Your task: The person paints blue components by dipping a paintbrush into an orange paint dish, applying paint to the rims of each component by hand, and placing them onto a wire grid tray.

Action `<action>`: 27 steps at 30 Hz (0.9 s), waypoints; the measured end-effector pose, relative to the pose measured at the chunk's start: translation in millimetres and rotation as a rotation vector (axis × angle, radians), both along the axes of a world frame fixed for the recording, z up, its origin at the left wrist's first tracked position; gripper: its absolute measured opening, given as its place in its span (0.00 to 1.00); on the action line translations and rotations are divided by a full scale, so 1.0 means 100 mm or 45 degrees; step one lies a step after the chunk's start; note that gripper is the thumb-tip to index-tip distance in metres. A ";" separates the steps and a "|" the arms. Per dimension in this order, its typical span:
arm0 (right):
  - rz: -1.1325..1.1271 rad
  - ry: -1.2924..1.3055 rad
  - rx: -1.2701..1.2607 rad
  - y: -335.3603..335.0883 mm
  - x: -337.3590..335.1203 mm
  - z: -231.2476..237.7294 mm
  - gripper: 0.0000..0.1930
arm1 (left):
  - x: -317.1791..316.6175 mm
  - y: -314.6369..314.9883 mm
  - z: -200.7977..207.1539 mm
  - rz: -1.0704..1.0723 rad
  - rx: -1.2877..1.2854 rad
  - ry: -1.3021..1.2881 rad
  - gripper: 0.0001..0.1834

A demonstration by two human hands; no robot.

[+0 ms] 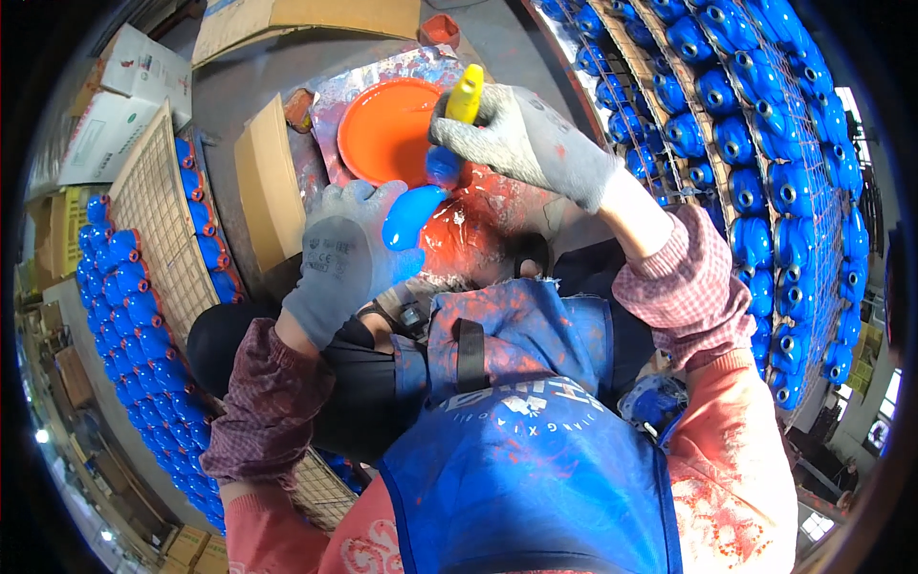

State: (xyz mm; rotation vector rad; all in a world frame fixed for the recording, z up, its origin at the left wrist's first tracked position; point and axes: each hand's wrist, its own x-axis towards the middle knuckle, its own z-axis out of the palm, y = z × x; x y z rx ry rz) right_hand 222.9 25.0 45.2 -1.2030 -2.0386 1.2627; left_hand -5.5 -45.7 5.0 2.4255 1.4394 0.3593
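My left hand (342, 251), in a grey glove with blue-stained fingertips, grips a glossy blue curved part (411, 219) that narrows toward its upper right end. My right hand (535, 143), gloved in paint-specked grey, is closed around a paintbrush with a yellow handle (466, 94). The brush's blue lower end (443, 166) is just above the narrow end of the part; I cannot tell whether they touch. Beyond my hands lies a round basin (341, 143) of bright orange paint. Red paint covers the surface (469, 225) below the part.
Racks of glossy blue metal parts (736, 139) rise on the right. More blue parts with orange-red rims (124, 306) stand in rows on the left beside a wire mesh panel (167, 225). Cardboard sheets (269, 182) and a white carton (129, 105) lie at the far left.
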 end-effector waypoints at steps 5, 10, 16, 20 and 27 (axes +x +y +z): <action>-0.039 0.030 0.394 -0.17 0.13 -0.12 0.14 | -0.06 0.10 -0.05 0.035 -0.241 -0.119 0.28; -0.099 0.062 0.447 -0.35 0.33 -0.09 0.10 | -0.16 0.12 -0.01 0.189 -0.949 -0.870 0.26; -0.232 0.403 0.318 -0.45 0.49 0.08 0.09 | -0.04 0.05 0.21 0.318 -1.575 -1.736 0.30; -0.191 0.757 0.422 -0.42 0.49 0.11 0.09 | -0.15 -0.03 0.10 0.182 -1.965 -2.149 0.53; -0.066 1.235 0.304 -0.37 0.35 0.06 0.16 | 0.12 -0.13 0.23 -0.422 -1.839 -2.273 0.49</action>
